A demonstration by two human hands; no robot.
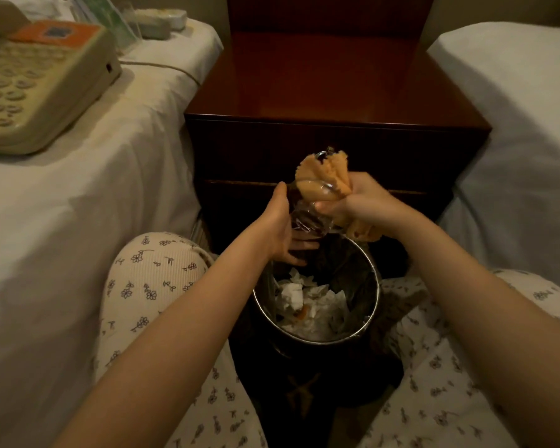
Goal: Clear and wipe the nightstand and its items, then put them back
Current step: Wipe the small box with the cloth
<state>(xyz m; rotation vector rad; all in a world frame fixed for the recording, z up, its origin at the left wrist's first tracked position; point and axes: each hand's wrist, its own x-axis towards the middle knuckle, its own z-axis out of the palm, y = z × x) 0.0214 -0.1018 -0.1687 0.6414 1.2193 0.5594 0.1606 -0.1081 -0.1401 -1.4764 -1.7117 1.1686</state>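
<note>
Knees (156,273): in cream pyjama cloth with a small flower print, one on either side of the bin.
Bin (320,341): round with a shiny metal rim, standing on the floor between the knees, just in front of the nightstand.
Inside the bin: crumpled white tissues (307,305) and a small orange scrap among them.
Left hand (282,231): above the bin's far rim, thumb raised along the side of the clear item, fingers curled underneath it and holding it up.
Clear item (307,218): see-through and tilted, held between both hands over the bin (glass or plastic, I cannot tell which).
Right hand (362,198): fingers and thumb clamped round the orange cloth, pressing it against the upper part of the clear item.
Orange cloth (324,176): bunched, its frilled edge fanning out above the fist and a tail hanging below the wrist.
Nightstand (330,92): dark red-brown wood with a glossy top, standing between the two beds directly behind the hands.
Left bed (110,189): white sheet; on it lies a beige telephone (36,82) with an orange card (55,33) on top.
Farther on the left bed: a green leaflet in a clear stand (110,14) and a pale box (157,22) just beside it.
Right bed (514,124): white bedding, close against the nightstand's side.
</note>
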